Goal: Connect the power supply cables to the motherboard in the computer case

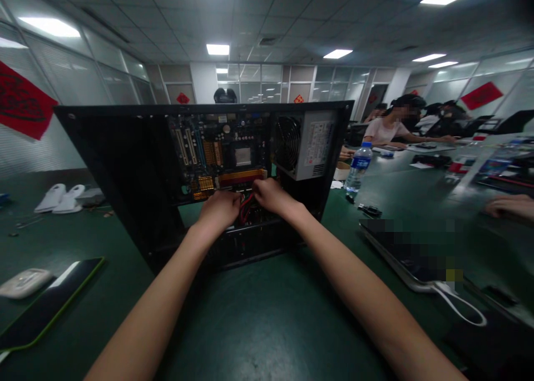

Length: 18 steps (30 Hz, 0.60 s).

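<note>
A black computer case point(120, 158) stands upright on the green table, its open side facing me. Inside it are a motherboard point(243, 156) and, at the upper right, a silver power supply point(317, 147) with a round fan. My left hand point(221, 207) and my right hand point(270, 194) are close together just below the memory slots point(242, 177). Both have their fingers closed at thin red and black cables point(247, 207). The cable ends between the fingertips are too small to make out.
On the green table point(250, 325), a phone point(54, 300) and a pale mouse-like object point(25, 283) lie left. Right are a water bottle point(359, 168), small black connectors point(369, 210) and a blurred device point(409, 253) with a white cable. Another person's hand point(509, 206) rests far right; people sit behind.
</note>
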Each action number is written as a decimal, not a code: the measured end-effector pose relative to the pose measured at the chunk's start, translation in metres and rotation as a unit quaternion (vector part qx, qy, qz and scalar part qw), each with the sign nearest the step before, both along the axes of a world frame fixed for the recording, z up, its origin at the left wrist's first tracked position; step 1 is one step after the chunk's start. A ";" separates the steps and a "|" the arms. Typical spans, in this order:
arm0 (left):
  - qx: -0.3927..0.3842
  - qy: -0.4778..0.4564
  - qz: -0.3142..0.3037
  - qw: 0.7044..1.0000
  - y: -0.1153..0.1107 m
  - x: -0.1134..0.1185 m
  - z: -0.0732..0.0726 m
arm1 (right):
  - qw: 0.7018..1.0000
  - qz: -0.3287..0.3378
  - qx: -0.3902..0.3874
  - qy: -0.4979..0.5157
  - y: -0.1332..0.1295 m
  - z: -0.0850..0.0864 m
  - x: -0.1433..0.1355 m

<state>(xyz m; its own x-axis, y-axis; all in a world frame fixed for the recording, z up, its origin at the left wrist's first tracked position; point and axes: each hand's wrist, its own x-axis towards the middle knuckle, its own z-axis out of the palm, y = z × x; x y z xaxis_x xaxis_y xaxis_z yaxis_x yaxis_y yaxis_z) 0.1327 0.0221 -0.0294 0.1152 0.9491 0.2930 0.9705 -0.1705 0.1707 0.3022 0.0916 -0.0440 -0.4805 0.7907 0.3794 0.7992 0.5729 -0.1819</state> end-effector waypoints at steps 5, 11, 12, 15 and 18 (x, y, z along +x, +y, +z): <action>-0.010 0.013 0.005 1.000 -0.003 0.005 0.000 | 0.999 -0.029 -0.016 -0.014 0.001 0.001 -0.002; -0.004 0.023 0.000 1.000 -0.005 0.006 -0.001 | 0.999 -0.045 -0.008 -0.013 0.005 -0.001 -0.003; -0.005 0.023 -0.001 1.000 -0.005 0.006 0.000 | 0.999 -0.046 -0.008 -0.011 0.005 -0.001 -0.003; -0.007 0.027 -0.002 1.000 -0.007 0.006 0.000 | 0.999 -0.048 -0.006 -0.013 0.006 -0.002 -0.003; -0.001 0.039 0.005 0.999 -0.008 0.007 0.001 | 0.999 -0.045 -0.003 -0.017 0.004 -0.002 -0.003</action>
